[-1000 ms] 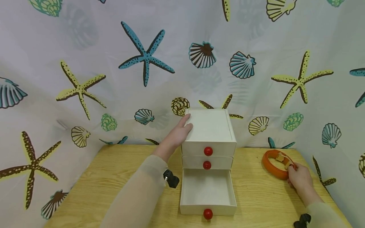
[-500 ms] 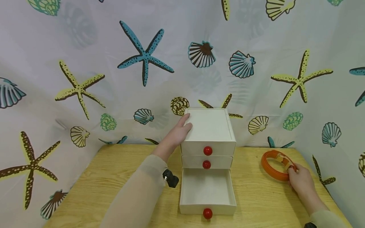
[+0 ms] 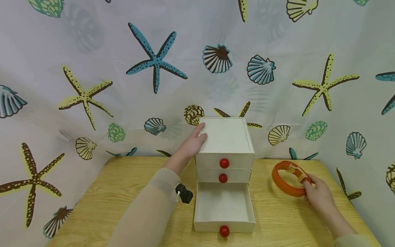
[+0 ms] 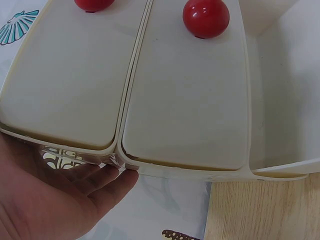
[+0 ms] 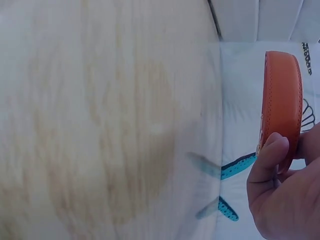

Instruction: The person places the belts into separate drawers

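Observation:
A white chest of small drawers with red knobs (image 3: 226, 135) stands on the wooden table. Its bottom drawer (image 3: 224, 202) is pulled out, and no object shows inside; the two above are closed. My left hand (image 3: 192, 145) rests on the chest's upper left edge. In the left wrist view, its fingers (image 4: 107, 192) lie nearly straight against the chest's side. To the right, my right hand (image 3: 319, 195) pinches a coiled orange belt (image 3: 282, 183) by its near right side, held above the table. The right wrist view shows the thumb pressed to the belt (image 5: 282, 95).
The wooden table (image 3: 129, 192) reaches out on both sides of the chest. Behind it hangs a white cloth (image 3: 185, 85) printed with starfish and shells. A red knob (image 3: 224, 231) sticks out from the open drawer's front.
My right hand has carried the belt a short way left, toward the chest. My left hand keeps its place on the chest, and the drawers have not moved.

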{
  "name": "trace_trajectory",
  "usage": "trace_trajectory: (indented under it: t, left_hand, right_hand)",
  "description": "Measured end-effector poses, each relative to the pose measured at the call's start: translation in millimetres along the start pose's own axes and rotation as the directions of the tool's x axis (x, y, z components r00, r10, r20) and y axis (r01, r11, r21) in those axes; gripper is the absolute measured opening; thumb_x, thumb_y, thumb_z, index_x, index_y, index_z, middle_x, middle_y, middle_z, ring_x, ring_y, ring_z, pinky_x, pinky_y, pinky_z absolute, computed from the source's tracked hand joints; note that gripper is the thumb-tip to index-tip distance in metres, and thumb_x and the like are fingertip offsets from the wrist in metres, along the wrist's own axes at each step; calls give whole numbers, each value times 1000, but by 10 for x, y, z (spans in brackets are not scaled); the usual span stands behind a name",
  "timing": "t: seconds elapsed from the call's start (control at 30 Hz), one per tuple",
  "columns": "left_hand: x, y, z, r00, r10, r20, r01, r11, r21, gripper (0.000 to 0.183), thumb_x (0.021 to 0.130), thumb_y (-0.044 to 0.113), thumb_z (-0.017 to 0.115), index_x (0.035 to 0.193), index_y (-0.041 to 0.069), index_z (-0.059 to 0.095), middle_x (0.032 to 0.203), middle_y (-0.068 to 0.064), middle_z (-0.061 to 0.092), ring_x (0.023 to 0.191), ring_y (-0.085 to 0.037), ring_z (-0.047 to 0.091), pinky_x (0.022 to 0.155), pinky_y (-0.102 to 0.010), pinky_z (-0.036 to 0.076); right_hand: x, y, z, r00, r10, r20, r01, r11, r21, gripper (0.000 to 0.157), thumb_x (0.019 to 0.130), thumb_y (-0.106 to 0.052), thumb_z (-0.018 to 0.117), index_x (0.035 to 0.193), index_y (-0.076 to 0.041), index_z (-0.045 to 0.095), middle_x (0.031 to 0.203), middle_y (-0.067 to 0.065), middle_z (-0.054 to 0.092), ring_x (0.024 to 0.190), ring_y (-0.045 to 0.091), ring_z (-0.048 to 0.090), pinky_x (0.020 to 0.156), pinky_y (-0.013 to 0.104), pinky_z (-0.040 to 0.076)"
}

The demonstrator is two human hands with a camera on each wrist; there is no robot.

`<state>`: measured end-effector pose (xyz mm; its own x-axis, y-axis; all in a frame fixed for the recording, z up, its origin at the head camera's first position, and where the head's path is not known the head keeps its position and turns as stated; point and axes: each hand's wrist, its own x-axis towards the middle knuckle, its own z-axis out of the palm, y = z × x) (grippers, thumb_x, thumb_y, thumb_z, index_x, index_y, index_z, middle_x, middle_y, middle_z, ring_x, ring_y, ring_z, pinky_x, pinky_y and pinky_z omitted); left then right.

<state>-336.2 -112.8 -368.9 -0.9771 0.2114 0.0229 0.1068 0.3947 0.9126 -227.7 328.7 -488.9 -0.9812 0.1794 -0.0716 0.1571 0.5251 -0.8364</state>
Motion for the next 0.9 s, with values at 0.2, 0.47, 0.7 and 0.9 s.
trace_trajectory:
  t: [0.2, 0.47, 0.7, 0.9]
  left_hand:
    - [-6, 7, 5, 1000, 1, 0, -1, 1000, -7, 67, 118, 36, 38, 180, 26, 15, 186, -7, 5, 170, -33, 4, 135, -58, 5]
    - [-6, -2, -2, 1000, 4, 2, -4, 1000, -17, 66, 118, 35, 38, 180, 26, 15, 186, -7, 4, 170, -32, 3, 135, -57, 5]
    - [-7, 10, -5, 1000, 2, -1, -2, 1000, -3, 66, 118, 36, 38, 180, 26, 15, 186, -7, 4, 170, -33, 3, 135, -58, 4]
    - [-10, 27, 0, 1000, -5, -5, 5, 1000, 9, 66, 118, 36, 38, 180, 27, 15, 186, -7, 5, 170, -34, 4, 134, -59, 4]
  right_hand:
    - [-102, -122, 22, 998, -32, 53, 31, 999, 28, 58, 118, -23, 41, 168, 5, 36, 71, 7, 57, 57, 18, 54, 48, 32, 48]
    - [-211, -241, 41, 991, -78, 111, 74, 996, 41, 59, 121, -27, 42, 169, 6, 34, 81, 9, 57, 55, 16, 52, 48, 30, 47]
    - [-326, -289, 78, 989, -94, 113, 90, 995, 41, 61, 121, -33, 46, 170, 2, 35, 127, 24, 52, 62, 21, 56, 51, 32, 50]
    - [-406, -322, 96, 990, -72, 125, 64, 996, 66, 59, 120, -33, 48, 170, -2, 37, 138, 23, 45, 62, 21, 55, 51, 32, 49]
